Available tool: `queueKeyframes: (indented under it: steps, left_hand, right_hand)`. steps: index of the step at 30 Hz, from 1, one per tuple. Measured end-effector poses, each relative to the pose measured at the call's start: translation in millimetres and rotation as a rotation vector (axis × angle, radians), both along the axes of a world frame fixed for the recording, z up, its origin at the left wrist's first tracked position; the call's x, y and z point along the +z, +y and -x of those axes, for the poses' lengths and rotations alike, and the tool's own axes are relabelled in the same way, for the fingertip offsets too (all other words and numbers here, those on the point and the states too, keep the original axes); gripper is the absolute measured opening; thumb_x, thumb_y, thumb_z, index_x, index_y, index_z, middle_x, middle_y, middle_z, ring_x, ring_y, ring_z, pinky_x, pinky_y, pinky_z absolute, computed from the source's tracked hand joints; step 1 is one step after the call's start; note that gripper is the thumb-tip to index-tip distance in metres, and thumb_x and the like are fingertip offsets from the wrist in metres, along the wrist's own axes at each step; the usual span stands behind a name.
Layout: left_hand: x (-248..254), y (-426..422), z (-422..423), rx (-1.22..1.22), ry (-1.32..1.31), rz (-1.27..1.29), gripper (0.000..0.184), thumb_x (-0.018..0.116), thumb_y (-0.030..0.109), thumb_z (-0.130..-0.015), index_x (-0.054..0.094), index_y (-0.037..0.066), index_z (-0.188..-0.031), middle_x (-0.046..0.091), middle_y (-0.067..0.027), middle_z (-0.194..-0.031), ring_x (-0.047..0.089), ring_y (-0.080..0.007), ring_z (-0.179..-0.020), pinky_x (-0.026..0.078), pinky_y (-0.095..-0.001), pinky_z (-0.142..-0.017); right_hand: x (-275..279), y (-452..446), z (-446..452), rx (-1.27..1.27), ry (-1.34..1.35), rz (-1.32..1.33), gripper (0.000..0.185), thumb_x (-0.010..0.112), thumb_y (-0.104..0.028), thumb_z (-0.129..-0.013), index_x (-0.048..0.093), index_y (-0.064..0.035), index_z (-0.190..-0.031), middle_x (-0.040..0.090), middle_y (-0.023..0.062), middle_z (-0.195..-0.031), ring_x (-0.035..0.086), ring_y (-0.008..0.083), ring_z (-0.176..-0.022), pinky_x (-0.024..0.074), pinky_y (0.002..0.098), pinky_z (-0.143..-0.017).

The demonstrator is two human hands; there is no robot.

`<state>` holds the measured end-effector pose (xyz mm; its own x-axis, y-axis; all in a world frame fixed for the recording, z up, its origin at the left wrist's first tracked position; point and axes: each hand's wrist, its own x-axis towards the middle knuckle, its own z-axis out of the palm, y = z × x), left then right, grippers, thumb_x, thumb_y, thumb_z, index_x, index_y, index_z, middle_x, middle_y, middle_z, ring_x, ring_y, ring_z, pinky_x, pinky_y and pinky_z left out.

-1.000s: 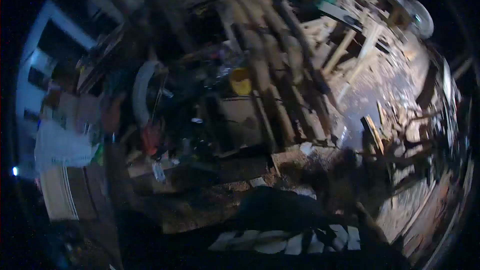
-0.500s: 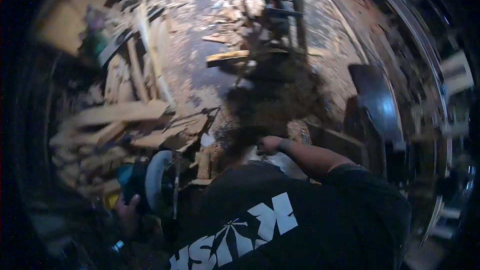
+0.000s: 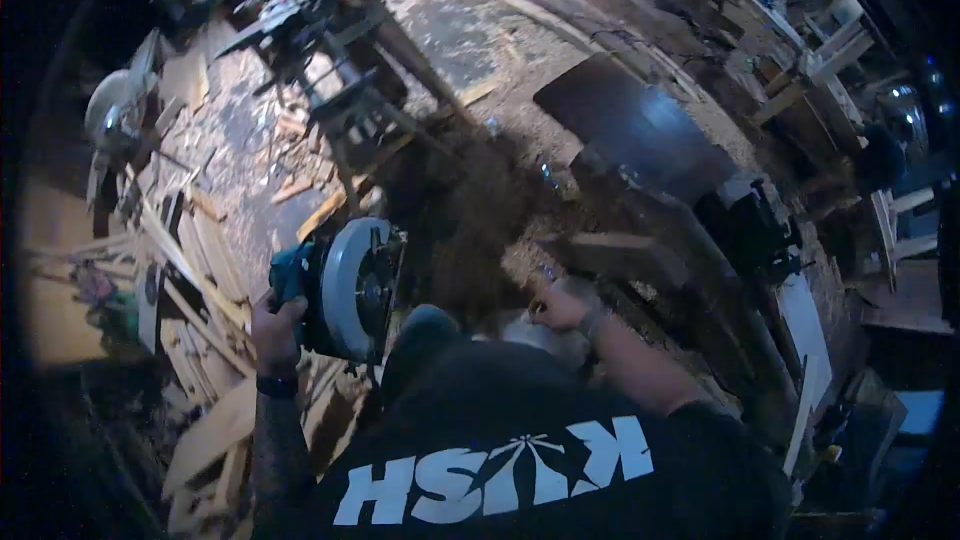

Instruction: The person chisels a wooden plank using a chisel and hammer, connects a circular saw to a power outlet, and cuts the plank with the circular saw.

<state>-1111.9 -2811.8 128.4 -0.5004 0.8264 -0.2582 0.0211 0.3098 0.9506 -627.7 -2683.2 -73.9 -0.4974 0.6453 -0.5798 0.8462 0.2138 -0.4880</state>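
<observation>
Where the power saw (image 3: 345, 290) is: ahead of the dark shirt (image 3: 500, 400), toward the person's left, with its curved pale guard (image 3: 340, 318) turned up to view.
Left grip (image 3: 277, 330): clenched on the teal handle (image 3: 288, 278) of the power saw; a dark band (image 3: 277, 386) circles the wrist.
Right grip (image 3: 562, 308): fingers curled near a pale thing (image 3: 542, 336); I cannot tell whether they grasp anything.
Wood strips (image 3: 205, 265): heaped crisscross left of the power saw, crowding that side, with a broad board (image 3: 212, 430) near the left forearm.
Bright-edged block (image 3: 322, 217): on the floor (image 3: 450, 30), just past the power saw.
Legged stand (image 3: 345, 105): dark and cluttered, standing beyond the power saw amid chips and dust.
Dark panel (image 3: 640, 120): right of the legged stand, a sheen across it.
Brown plank (image 3: 615, 240): beyond the right grip.
Long dark beam (image 3: 715, 285): slanting along the right side; a white strip (image 3: 806, 330) is farther right.
Round pale object (image 3: 108, 105): far left, too dim to name.
Middle ground: deep shadow, details hidden.
</observation>
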Motion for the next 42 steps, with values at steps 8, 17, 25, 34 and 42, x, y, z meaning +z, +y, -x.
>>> queueKeyframes:
  steps: [8,17,25,34,42]
  left_hand:
    - [-10.6,235.2,1.3,-0.311,-0.078,-0.075,0.036,0.077,0.017,-0.079,0.071,-0.002,-0.109,0.071,-0.0016,-0.095,0.063,-0.0112,-0.083,0.051,-0.0278,-0.078]
    - [13.8,507.6,3.1,-0.691,0.288,0.08,0.03,0.077,0.023,-0.08,0.071,-0.001,-0.097,0.067,-0.0028,-0.078,0.057,-0.0102,-0.072,0.047,-0.0305,-0.067]
    - [-39.2,713.3,-36.5,-0.673,0.331,0.123,0.025,0.075,0.017,-0.081,0.072,-0.003,-0.097,0.073,-0.0066,-0.088,0.067,-0.0179,-0.075,0.053,-0.0331,-0.071]
    - [-281.1,1018.4,13.0,-0.34,-0.209,0.432,0.029,0.071,0.025,-0.083,0.074,0.004,-0.103,0.071,-0.0082,-0.097,0.065,-0.0226,-0.091,0.053,-0.0416,-0.083]
    - [-283.6,1163.9,2.5,-0.699,1.119,0.497,0.046,0.077,0.039,-0.079,0.073,0.002,-0.107,0.073,-0.0126,-0.113,0.07,-0.0277,-0.103,0.055,-0.0439,-0.084]
  right_hand:
    - [-16.9,100.4,-13.1,-0.296,0.109,0.125,0.041,0.069,-0.037,-0.09,0.069,-0.0091,-0.12,0.072,0.0231,-0.111,0.069,0.0406,-0.104,0.0549,0.0491,-0.087]
    - [-8.6,223.0,27.7,-0.397,0.067,0.064,0.041,0.069,-0.033,-0.088,0.068,-0.0038,-0.117,0.072,0.0237,-0.102,0.071,0.0405,-0.096,0.0553,0.05,-0.085]
    - [27.1,342.1,-1.6,-0.714,0.209,-0.048,0.051,0.073,-0.046,-0.09,0.069,-0.004,-0.12,0.073,0.0229,-0.107,0.071,0.0389,-0.1,0.0557,0.0458,-0.088]
    - [41.8,516.0,-59.1,-0.918,0.364,-0.072,0.045,0.07,-0.038,-0.093,0.069,-0.005,-0.124,0.071,0.0216,-0.119,0.068,0.0397,-0.109,0.0545,0.0459,-0.093]
    - [44.4,596.2,-113.0,-1.054,0.272,-0.142,0.041,0.072,-0.036,-0.093,0.07,-0.0038,-0.119,0.072,0.0201,-0.113,0.07,0.0353,-0.103,0.0555,0.0423,-0.09]
